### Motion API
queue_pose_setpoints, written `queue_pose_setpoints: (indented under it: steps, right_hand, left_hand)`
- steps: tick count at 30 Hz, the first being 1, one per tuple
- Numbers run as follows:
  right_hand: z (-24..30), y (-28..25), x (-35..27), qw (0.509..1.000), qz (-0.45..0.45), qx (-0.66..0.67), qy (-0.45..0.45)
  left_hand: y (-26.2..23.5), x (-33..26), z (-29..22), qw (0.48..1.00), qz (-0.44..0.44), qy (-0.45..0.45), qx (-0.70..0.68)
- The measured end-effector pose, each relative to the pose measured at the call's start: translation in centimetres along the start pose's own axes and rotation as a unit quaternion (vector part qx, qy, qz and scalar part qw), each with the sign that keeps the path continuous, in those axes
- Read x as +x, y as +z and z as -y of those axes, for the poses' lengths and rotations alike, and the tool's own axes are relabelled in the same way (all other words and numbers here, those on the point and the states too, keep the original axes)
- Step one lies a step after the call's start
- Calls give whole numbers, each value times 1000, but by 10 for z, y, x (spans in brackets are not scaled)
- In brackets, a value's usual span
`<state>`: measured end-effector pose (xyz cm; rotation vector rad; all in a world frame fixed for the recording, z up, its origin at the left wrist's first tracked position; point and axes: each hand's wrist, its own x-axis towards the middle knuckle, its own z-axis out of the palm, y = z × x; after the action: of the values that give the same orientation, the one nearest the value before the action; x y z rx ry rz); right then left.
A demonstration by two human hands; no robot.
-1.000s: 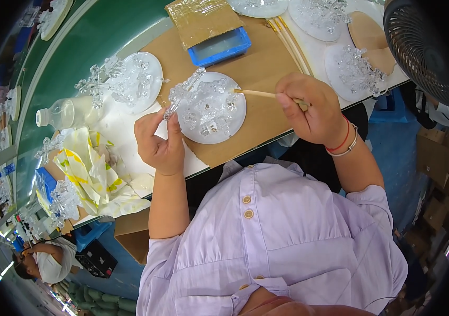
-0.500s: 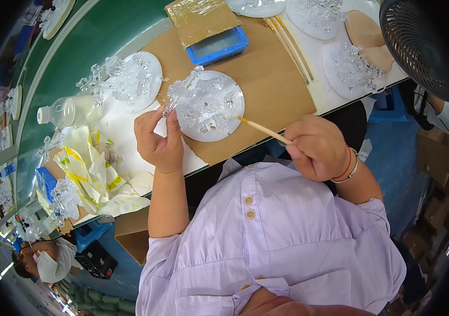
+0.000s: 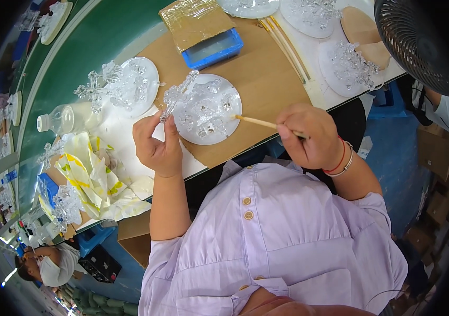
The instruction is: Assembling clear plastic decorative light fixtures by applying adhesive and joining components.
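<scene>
The left hand (image 3: 157, 147) pinches a clear ornament (image 3: 181, 94) between fingertips; the right hand (image 3: 309, 136) grips a brush (image 3: 259, 121), white disc (image 3: 195, 135) left of its fingers.

bright, even light falls around the blue tray (image 3: 213, 57), with soft shadows. just above it, the taped cardboard flap (image 3: 197, 21) throws glare; below it, the clear plastic pieces (image 3: 202, 109) glint, their fine detail washed out. far below and left of it, lamp strips (image 3: 9, 277) blaze. far from it, straight edges bend and all 4 corners blacken.
</scene>
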<state>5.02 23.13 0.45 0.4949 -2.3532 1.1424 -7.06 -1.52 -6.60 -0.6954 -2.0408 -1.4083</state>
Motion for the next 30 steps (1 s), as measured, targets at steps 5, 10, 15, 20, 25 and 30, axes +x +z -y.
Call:
queue_pose_setpoints:
  steps: [5, 10, 15, 20, 25, 30]
  right_hand:
    - [-1, -9, 11, 1000, 13, 1, 2]
    - [0, -16, 17, 1000, 14, -5, -9]
    - [-3, -11, 14, 998, 0, -58, -20]
    - [-4, -5, 11, 998, 26, -55, -29]
    - [1, -11, 8, 998, 61, -19, -15]
    - [-8, -5, 14, 997, 15, -60, -49]
  left_hand:
    - [-1, -1, 0, 1000, 7, -1, 8]
    - [-1, -1, 2, 1000, 4, 8, 8]
    - [-1, -1, 1, 1000, 6, 1, 0]
    - [-1, -1, 1, 1000, 9, -5, -4]
    - [-1, -1, 0, 1000, 7, -3, 4]
    - [-1, -1, 1, 1000, 6, -2, 3]
